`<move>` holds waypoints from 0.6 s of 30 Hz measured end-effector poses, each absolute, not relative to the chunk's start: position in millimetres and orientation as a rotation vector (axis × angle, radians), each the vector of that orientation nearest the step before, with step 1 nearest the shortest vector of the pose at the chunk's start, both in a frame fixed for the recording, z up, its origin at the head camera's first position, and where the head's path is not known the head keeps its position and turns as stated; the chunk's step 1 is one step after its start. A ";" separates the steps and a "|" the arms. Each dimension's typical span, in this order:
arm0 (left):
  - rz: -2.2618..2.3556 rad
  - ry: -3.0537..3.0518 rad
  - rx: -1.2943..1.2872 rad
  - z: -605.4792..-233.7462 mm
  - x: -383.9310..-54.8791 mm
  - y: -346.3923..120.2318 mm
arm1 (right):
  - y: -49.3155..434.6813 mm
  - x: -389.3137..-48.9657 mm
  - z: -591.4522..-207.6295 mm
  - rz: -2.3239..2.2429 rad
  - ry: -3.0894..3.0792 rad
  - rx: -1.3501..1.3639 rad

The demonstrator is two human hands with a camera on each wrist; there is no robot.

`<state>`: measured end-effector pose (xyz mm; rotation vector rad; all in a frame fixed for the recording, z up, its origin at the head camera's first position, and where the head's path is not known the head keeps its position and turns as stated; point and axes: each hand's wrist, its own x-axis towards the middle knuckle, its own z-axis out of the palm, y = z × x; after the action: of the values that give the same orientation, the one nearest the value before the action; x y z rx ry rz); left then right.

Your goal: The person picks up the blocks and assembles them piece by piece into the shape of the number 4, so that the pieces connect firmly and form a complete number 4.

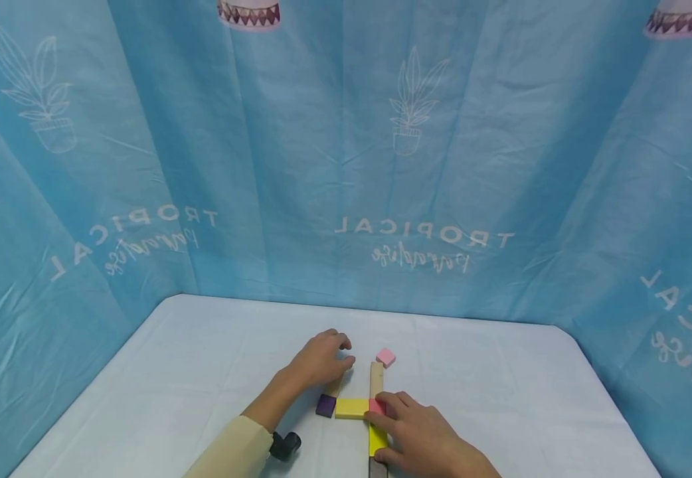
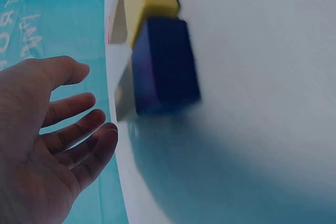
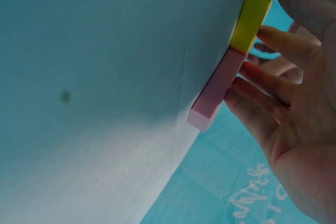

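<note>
My left hand (image 1: 322, 360) hovers by a plain wooden block (image 1: 335, 386), its fingers loosely bent and nothing between them. At that block's near end sits a dark purple block (image 1: 325, 405), also seen in the left wrist view beside the open palm. A yellow block (image 1: 352, 408) bridges from there to a pink block (image 1: 376, 405). My right hand (image 1: 420, 431) touches the right-hand row with its fingertips at the pink block and its thumb low on a second yellow block (image 1: 378, 440). This row continues with a wooden block (image 1: 376, 380) beyond and a dark grey block (image 1: 378, 468) nearer.
A loose pink block (image 1: 385, 357) lies just past the far end of the right row. Near the left sleeve is a small black object (image 1: 285, 446) on the white table (image 1: 501, 372). Blue printed curtains (image 1: 334, 166) hang behind and at both sides.
</note>
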<state>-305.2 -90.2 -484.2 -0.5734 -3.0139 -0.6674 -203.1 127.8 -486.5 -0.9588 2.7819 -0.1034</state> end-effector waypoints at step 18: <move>-0.580 -2.994 -0.662 -482.8 -310.7 -61.9 | 126.7 -202.6 -486.6 -0.150 2.781 -1.000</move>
<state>-310.7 -61.9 -482.8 -0.6624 -2.9937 -0.5802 -202.6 126.7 -486.6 -1.0001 2.7811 -0.1503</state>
